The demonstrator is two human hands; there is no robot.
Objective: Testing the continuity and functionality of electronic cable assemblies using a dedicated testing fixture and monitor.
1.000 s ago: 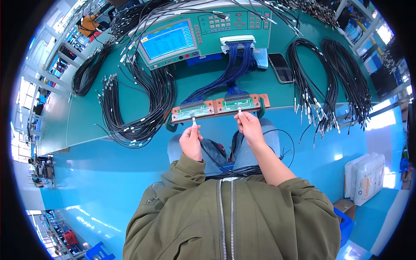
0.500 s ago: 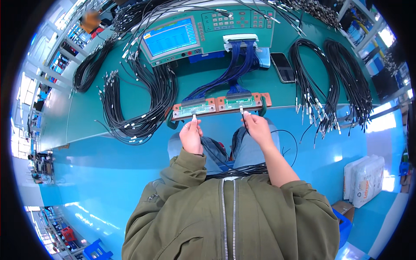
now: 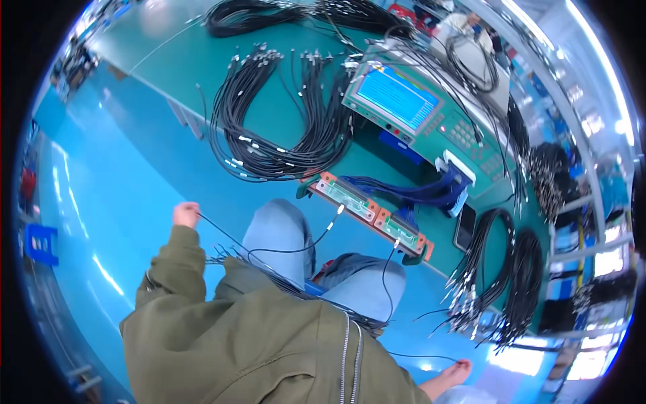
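Note:
Out to the left, my left hand (image 3: 187,214) is closed on a black cable (image 3: 225,234) that runs back toward my lap. My right hand (image 3: 457,372), low on the right, pinches another thin black cable (image 3: 420,355). Both hands are away from the orange test fixture (image 3: 374,217) at the table edge. Plugged into its two green boards are a left white connector (image 3: 341,209) and a right white connector (image 3: 398,243), their black leads drooping to my lap. A bundle of black cables (image 3: 286,288) lies across my lap, partly hidden by my jacket.
Behind the fixture stands a green tester (image 3: 449,131) with a lit screen, linked by blue ribbon cables (image 3: 431,193). Coiled black cables (image 3: 242,145) lie on the green table (image 3: 161,60); more bundles (image 3: 521,289) hang over its right edge. A phone (image 3: 465,227) rests beside the tester.
Both hands have left the fixture's connectors and spread wide apart, left hand outward left, right hand down to the right. The view has turned, so the table now appears slanted.

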